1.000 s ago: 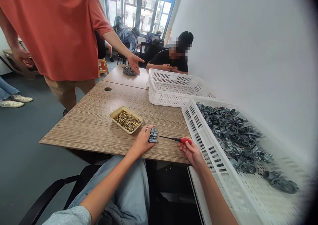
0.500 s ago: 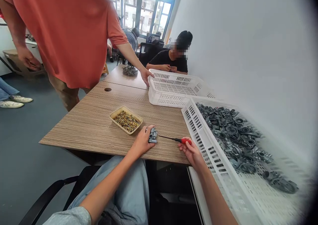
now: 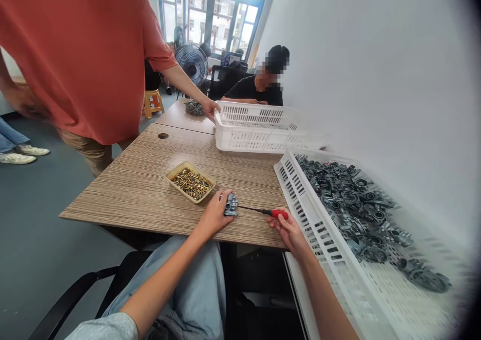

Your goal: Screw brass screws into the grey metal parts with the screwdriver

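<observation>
My left hand [image 3: 216, 214] grips a small grey metal part [image 3: 231, 205] on the wooden table, near its front edge. In my right hand [image 3: 287, 230] is a screwdriver with a red and black handle [image 3: 278, 213]. Its thin shaft points left, and the tip is at the metal part's right side. Just beyond my left hand stands a cream tray [image 3: 174, 171] full of brass-coloured screws. On the right, a white crate [image 3: 311, 217] holds many grey metal parts [image 3: 349, 195].
A standing person in a red shirt [image 3: 82, 59] holds a white basket [image 3: 248, 138] by its left end at the table's far side. Another person in black [image 3: 272, 95] sits behind it. A cluster of metal parts [image 3: 194, 107] lies at the far end.
The white basket has shifted left and tilted up a little in the standing person's hand. That person has moved left. My hands have hardly moved.
</observation>
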The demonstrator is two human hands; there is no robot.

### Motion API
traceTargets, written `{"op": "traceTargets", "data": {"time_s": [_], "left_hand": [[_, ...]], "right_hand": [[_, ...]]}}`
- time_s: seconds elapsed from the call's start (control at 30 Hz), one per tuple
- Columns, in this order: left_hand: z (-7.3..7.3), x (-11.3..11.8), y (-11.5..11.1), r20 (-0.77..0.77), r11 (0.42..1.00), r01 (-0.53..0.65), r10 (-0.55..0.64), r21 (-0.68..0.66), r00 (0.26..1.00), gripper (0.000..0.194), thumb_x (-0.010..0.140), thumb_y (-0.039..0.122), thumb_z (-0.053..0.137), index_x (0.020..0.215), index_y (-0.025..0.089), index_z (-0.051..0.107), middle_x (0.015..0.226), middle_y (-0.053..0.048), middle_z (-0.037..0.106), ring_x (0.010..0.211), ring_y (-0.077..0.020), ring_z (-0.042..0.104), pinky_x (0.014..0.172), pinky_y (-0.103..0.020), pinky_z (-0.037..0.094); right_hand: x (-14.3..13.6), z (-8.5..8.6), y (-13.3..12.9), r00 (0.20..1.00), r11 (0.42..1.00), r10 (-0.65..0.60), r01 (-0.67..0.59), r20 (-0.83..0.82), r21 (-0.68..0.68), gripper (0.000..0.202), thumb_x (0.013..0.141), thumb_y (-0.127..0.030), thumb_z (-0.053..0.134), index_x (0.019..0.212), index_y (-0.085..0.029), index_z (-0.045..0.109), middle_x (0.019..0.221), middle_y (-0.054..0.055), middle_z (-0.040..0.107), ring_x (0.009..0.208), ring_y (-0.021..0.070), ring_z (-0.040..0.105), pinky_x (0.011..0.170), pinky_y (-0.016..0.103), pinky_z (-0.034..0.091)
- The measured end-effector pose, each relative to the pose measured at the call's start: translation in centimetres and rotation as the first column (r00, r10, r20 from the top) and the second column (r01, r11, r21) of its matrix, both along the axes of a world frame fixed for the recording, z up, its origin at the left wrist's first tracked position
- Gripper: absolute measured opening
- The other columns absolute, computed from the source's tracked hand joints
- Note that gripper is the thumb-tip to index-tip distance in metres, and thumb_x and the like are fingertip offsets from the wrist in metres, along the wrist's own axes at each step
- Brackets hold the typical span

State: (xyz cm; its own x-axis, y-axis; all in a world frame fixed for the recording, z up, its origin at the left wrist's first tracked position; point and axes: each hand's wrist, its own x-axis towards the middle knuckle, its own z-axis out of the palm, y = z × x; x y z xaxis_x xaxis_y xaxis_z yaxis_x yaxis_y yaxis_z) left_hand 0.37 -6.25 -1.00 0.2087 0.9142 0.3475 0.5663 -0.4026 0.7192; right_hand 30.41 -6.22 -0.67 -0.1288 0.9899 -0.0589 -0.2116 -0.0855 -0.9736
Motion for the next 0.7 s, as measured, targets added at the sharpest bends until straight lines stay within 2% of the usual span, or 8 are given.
{"op": "traceTargets", "data": {"time_s": [0.4, 0.57, 0.7], "left_hand": [[-0.26, -0.07, 0.1, -0.003, 1.0, -0.008, 0.008, -0.015, 1.0, 0.086, 0.072, 0.013, 0.072, 0.15, 0.026, 0.038, 0.135, -0.011, 0.052, 0.126, -0.0296, 0.056, 0.11, -0.046, 0.049], [-0.39, 0.03, 0.17, 0.024, 1.0, -0.016, 0.016, 0.005, 1.0, 0.085, 0.072, 0.013, 0.07, 0.15, 0.026, 0.038, 0.135, -0.011, 0.052, 0.127, -0.0287, 0.056, 0.11, -0.045, 0.048], [-0.45, 0.14, 0.2, 0.042, 1.0, -0.021, 0.021, 0.015, 0.999, 0.084, 0.072, 0.013, 0.07, 0.149, 0.025, 0.039, 0.135, -0.011, 0.052, 0.127, -0.0282, 0.055, 0.11, -0.044, 0.048]], "right_hand": [[-0.01, 0.22, -0.09, 0.999, 1.0, 0.013, -0.014, 0.052, 0.021, 0.036, 0.083, -0.054, 0.083, 0.101, -0.026, 0.068, 0.086, 0.005, 0.074, 0.076, 0.021, 0.067, 0.072, 0.035, 0.052], [-0.06, 0.01, -0.1, 0.997, 0.999, 0.018, -0.021, 0.074, 0.039, 0.032, 0.088, -0.054, 0.079, 0.096, -0.025, 0.068, 0.079, 0.004, 0.073, 0.068, 0.018, 0.063, 0.066, 0.031, 0.049], [-0.21, -0.01, -0.12, 0.998, 0.999, 0.001, -0.003, 0.065, 0.033, 0.033, 0.087, -0.054, 0.08, 0.093, -0.024, 0.069, 0.077, 0.004, 0.073, 0.067, 0.0172, 0.062, 0.065, 0.029, 0.049]]}}
